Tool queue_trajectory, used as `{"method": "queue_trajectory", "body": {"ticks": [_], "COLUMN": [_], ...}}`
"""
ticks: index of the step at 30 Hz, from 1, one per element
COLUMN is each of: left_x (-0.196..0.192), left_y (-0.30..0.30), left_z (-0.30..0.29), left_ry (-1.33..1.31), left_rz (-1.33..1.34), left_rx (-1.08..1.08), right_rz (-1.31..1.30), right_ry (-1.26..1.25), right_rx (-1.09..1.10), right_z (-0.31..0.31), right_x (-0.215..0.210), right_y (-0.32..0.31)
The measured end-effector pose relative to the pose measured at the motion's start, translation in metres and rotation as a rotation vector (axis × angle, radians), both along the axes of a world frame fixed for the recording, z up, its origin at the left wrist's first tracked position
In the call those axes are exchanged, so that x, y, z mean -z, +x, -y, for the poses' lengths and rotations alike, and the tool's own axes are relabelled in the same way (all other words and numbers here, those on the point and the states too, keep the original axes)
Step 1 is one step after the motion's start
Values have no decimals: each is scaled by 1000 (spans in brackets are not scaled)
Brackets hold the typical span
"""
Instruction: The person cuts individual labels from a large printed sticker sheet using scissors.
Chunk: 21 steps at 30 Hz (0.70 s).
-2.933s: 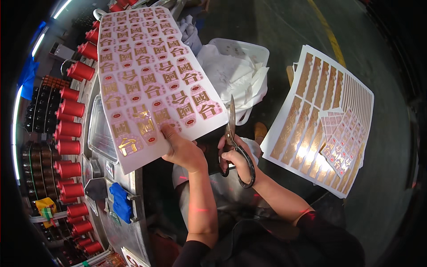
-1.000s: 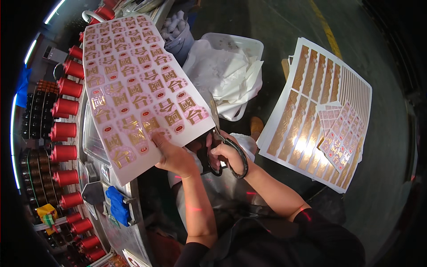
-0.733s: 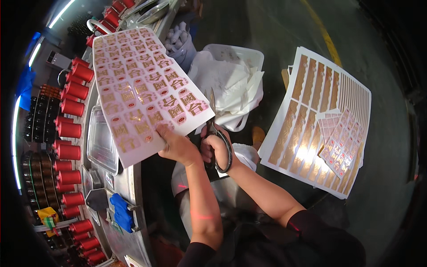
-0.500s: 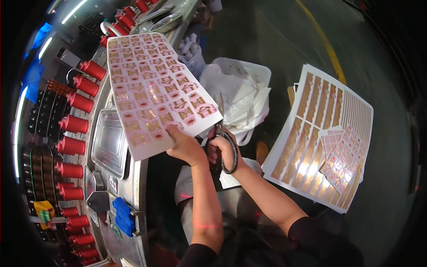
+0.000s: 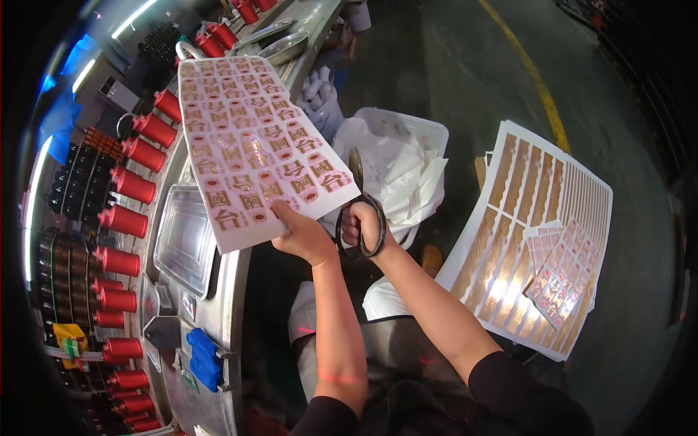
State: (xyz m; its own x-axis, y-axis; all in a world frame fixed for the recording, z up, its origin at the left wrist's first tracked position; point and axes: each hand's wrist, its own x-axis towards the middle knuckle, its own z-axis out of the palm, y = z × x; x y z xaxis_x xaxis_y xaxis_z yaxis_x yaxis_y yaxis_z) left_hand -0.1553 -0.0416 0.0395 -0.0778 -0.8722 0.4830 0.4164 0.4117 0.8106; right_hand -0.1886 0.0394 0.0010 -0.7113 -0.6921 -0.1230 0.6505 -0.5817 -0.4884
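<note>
My left hand (image 5: 304,237) pinches the lower edge of a white sheet of labels (image 5: 254,149), its thumb on top. Rows of gold characters and small red ovals on pink cover the sheet, which is held up at a tilt over the bench edge. Black-handled scissors (image 5: 355,166) are in my right hand (image 5: 366,224), its fingers wrapped through the loops. Their blades point away from me, right at the sheet's lower right corner. Whether the blades touch the paper, I cannot tell.
A white bin (image 5: 441,131) full of crumpled white paper (image 5: 414,178) stands ahead. To the right lies a stack of gold-printed sheets (image 5: 502,218) with smaller label pieces (image 5: 563,272) on top. The metal bench (image 5: 229,291) at left carries a clear lidded tray (image 5: 182,232) and red cylinders (image 5: 120,261).
The scissors have turned slightly and their loops look wider apart. The label sheet stays in my left hand, its lower edge a little higher. The surroundings shift slightly in view.
</note>
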Motion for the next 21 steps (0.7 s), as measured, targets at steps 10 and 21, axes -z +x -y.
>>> {"method": "queue_trajectory", "body": {"ticks": [10,21], "left_x": [-28,45], "left_y": [84,227], "left_z": [3,113], "left_ry": [172,189], "left_rz": [-54,423], "left_rx": [230,870], "right_rz": [-390,-667], "right_ry": [435,646], "right_rx": [45,-141], "right_z": [-95,-226], "right_x": [28,5], "right_y": [14,110]}}
